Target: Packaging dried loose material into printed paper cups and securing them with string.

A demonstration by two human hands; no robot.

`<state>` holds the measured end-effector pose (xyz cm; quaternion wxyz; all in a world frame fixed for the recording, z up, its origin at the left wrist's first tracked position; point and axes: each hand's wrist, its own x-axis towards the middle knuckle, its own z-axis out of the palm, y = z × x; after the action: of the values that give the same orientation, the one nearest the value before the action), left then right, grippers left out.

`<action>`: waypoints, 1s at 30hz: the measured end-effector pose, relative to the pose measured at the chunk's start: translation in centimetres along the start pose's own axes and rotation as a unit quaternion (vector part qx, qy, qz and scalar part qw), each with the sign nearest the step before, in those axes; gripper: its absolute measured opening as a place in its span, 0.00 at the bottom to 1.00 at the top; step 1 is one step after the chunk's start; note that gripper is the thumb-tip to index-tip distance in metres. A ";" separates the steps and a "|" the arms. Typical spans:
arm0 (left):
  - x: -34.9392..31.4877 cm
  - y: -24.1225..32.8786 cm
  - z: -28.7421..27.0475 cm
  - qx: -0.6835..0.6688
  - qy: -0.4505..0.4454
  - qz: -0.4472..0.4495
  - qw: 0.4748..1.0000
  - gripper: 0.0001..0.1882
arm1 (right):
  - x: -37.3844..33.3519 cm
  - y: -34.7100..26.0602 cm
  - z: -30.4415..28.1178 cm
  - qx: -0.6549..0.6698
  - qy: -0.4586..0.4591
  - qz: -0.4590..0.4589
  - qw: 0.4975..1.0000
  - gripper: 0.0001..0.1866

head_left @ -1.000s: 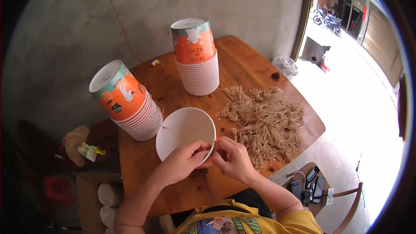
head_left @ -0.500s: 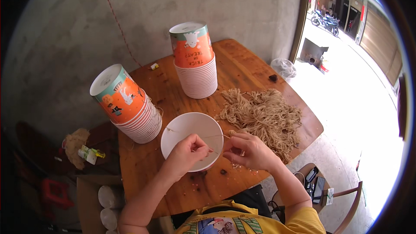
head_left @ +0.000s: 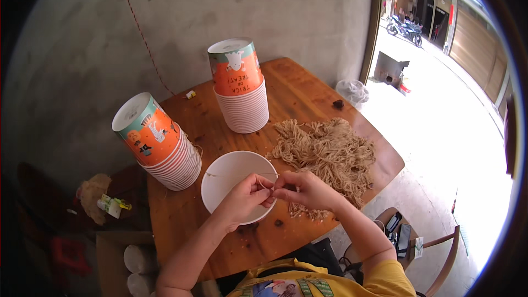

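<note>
A white paper bucket [head_left: 217, 187] stands mouth up at the table's near middle, with a thin tan string [head_left: 242, 174] stretched across its opening. Over its right side, my left hand [head_left: 245, 199] is closed in a pinch on the string. My right hand [head_left: 308, 190] meets it fingertip to fingertip above the rim, also pinching the string; the exact crossing of the strands is too small to make out. Just beyond my right hand lies a loose heap of tan strings [head_left: 330, 151], which the right hand partly covers.
Two stacks of upturned orange and white paper buckets, one at left [head_left: 157, 140] and one behind [head_left: 242, 91], stand on the wooden table [head_left: 220, 253]. A dark lump [head_left: 338, 104] lies near the far right edge. A wooden chair [head_left: 440, 242] holds small items; a cardboard box [head_left: 113, 264] sits lower left.
My hands, apart over the bucket before, have come together at the fingertips, the right one moving left. The whole view has shifted slightly.
</note>
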<state>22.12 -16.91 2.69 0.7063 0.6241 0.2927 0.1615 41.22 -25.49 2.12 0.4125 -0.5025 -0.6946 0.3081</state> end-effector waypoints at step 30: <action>1.2 -0.4 -0.1 -0.048 -0.023 0.042 0.998 0.03 | 3.0 -2.2 -3.0 -0.052 -0.058 -0.069 0.995 0.06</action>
<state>22.93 -16.17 2.09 0.7347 0.6048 0.2414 0.1903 42.45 -23.28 6.18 0.3650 -0.4558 -0.7653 0.2706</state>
